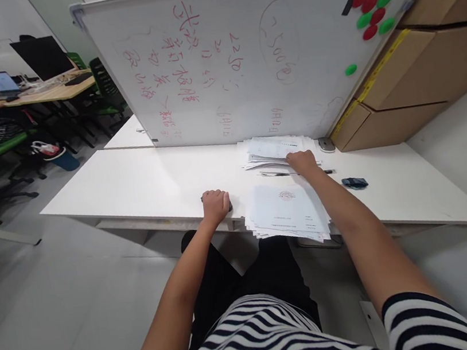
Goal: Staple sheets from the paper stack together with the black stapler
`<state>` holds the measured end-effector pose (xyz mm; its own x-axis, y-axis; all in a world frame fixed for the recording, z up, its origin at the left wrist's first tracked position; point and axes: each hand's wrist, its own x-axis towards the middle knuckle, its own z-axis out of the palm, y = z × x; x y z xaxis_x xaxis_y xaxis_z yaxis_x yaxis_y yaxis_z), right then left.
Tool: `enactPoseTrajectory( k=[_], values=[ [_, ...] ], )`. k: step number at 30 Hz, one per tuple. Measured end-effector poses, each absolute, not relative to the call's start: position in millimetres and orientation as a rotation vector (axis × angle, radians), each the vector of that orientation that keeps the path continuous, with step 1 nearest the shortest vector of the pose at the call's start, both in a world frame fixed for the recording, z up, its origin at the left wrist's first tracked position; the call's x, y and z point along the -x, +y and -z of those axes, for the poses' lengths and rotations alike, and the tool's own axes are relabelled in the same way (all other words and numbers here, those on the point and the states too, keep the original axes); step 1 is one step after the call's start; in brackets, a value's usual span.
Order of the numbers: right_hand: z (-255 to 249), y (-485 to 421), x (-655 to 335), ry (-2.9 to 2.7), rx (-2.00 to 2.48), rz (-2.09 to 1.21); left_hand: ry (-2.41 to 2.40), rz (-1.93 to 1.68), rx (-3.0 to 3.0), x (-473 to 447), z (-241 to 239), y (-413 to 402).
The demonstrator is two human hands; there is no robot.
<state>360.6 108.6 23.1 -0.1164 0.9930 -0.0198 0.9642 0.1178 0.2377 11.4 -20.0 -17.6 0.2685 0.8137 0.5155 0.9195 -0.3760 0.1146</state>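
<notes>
My left hand (215, 205) rests at the front edge of the white table, its fingers curled over a small dark object that is mostly hidden beneath them. Farther back, my right hand (302, 162) grips the right edge of the upper paper stack (270, 145), whose top sheets are lifted a little from those below. Nearer to me lies a second paper stack (288, 210) with a red print on its top sheet; it overhangs the front edge. Between the two stacks is a pen (274, 174), partly behind my right hand and arm.
A whiteboard (208, 57) with red writing and round magnets stands behind the papers. Cardboard boxes (403, 81) are piled at the right. A small dark packet (354, 183) lies right of my forearm. Another person sits at a desk (48, 94) on the left.
</notes>
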Motion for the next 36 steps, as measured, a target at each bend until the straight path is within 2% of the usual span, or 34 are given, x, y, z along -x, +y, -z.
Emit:
enactPoseTrajectory(
  k=[14, 19, 24, 27, 30, 34, 36],
  values=[
    [-23.9, 91.9, -347.9, 2.374, -1.894, -0.594, -1.651, 0.747, 2.353, -10.6, 18.5, -20.3],
    [-51.5, 75.4, -346.4, 2.474, -2.164, -0.718, -1.629, 0.745, 2.334, -10.2, 19.0, -19.9],
    [-84.3, 29.4, -339.3, 2.572, -2.595, -0.621, -1.640, 0.751, 2.347, -10.5, 17.5, -21.3],
    [-97.0, -9.6, -332.4, 2.624, -2.828, -0.442, -1.670, 0.750, 2.382, -9.6, 15.5, -21.6],
    [-102.4, -49.1, -322.7, 2.778, -3.047, -0.016, -1.747, 0.888, 2.458, -10.8, 4.6, -21.6],
    [-97.7, -90.9, -305.1, 2.926, -3.172, 0.760, -1.813, 1.622, 2.472, -24.8, -39.9, -31.5],
    [-91.2, -105.7, -296.8, 2.886, -3.175, 1.093, -1.665, 1.996, 2.581, -36.1, -71.9, -43.3]
  ],
)
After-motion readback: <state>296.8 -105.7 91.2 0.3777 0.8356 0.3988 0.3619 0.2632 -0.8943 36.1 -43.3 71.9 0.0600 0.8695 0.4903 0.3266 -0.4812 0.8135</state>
